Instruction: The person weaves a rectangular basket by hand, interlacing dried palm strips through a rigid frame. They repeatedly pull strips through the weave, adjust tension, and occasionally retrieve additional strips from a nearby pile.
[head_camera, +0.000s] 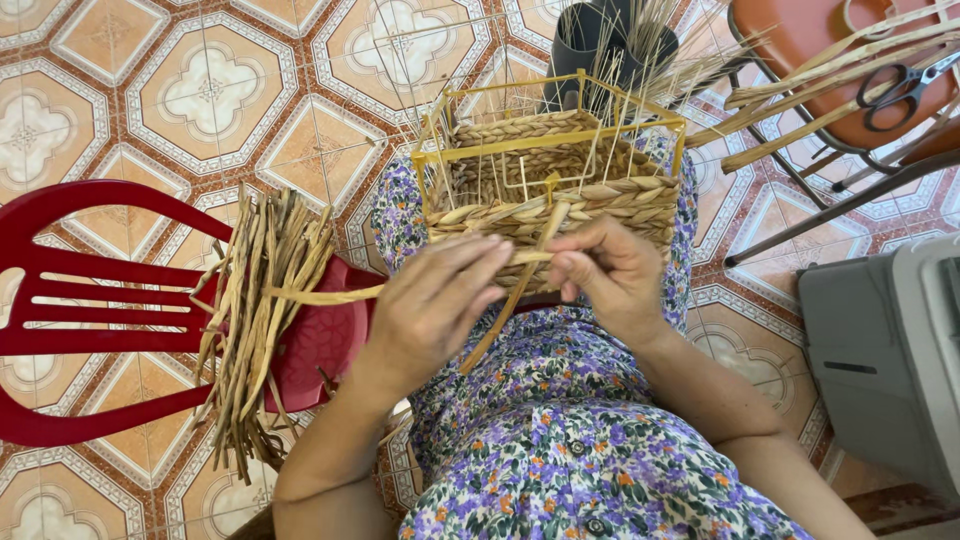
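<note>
A half-woven straw basket (560, 195) on a yellow wire frame (520, 152) rests on my lap, over a floral dress. My left hand (435, 305) presses flat against the basket's near side, over a long dried straw strand (325, 294) that runs off to the left. My right hand (610, 270) pinches the strand end against the woven wall, and a second strand (505, 310) slants down between my hands. Thin stiff stalks stick up from the frame's rim.
A red plastic chair (90, 300) at left carries a bundle of dried straw (262, 320). An orange chair (830, 70) at upper right holds more straw and black scissors (900, 88). A grey container (890, 350) stands at right. The floor is patterned tile.
</note>
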